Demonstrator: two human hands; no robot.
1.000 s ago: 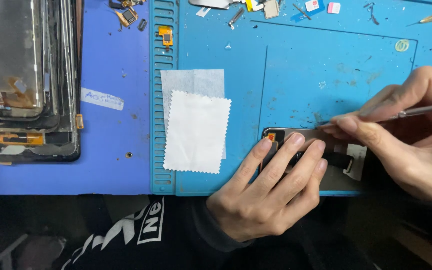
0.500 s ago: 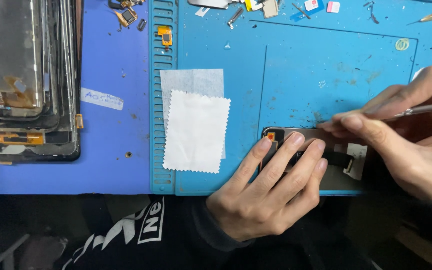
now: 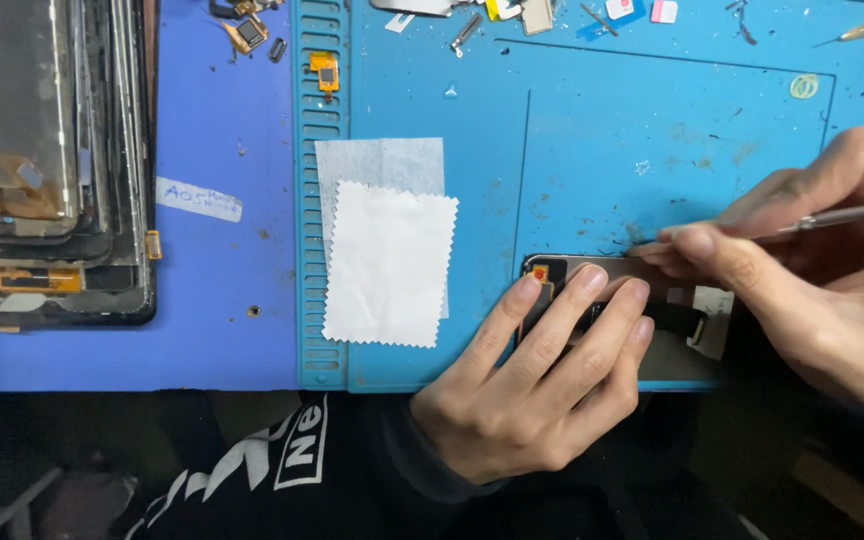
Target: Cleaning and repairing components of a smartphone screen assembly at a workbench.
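A dismantled phone panel (image 3: 607, 270) with a black flex cable lies at the near edge of the blue work mat (image 3: 592, 140). My left hand (image 3: 537, 385) presses down on it with several fingers spread flat. My right hand (image 3: 807, 265) grips a thin metal tool (image 3: 852, 212), held like a pen, whose tip rests at the panel's upper edge. Most of the panel is hidden under my fingers.
Two white cloth squares (image 3: 389, 255) overlap on the mat to the left of the panel. A stack of old phone screens (image 3: 42, 160) fills the far left. Small parts, screws and a brass-tipped tool (image 3: 857, 30) lie along the far edge.
My right hand and the tool have shifted slightly along the panel's upper edge. My left hand has stayed in place.
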